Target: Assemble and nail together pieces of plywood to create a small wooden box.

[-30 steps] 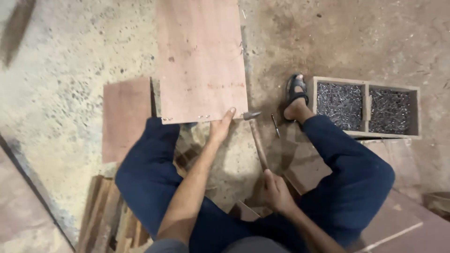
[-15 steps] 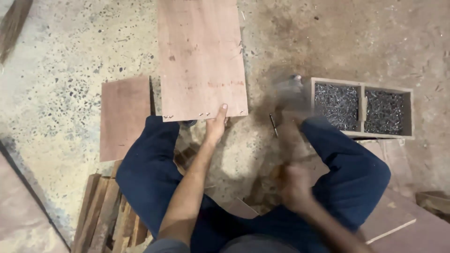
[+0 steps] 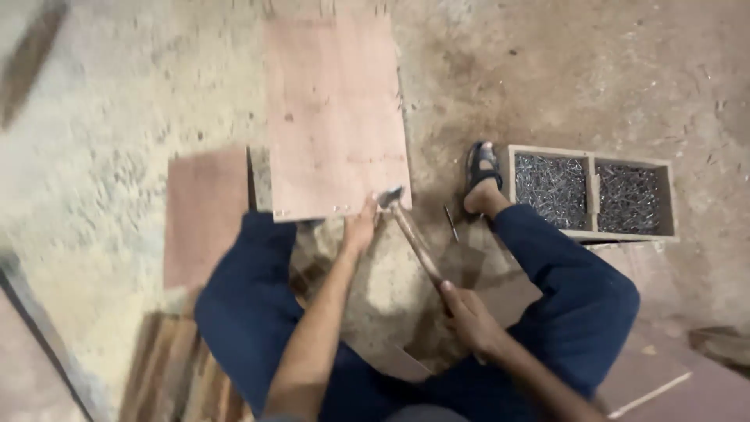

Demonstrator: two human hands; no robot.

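Wood box [image 3: 591, 156] w/ 2 nail compartments, dark red board [image 3: 205, 215], slat stack [image 3: 168, 375], concrete floor [image 3: 117, 101]

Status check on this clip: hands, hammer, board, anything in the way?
Right hand shut on hammer, head at the plywood board near edge. Left hand pressing that edge beside the hammer head. Nail box off right, nothing blocking.

Matt plywood board [image 3: 336, 117], wood-handled metal hammer [image 3: 410, 230], rough concrete floor [image 3: 547, 70].

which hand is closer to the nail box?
Right. The right hand grips the hammer handle, below and left of the nail box. The left hand sits farther left, at the plywood edge.
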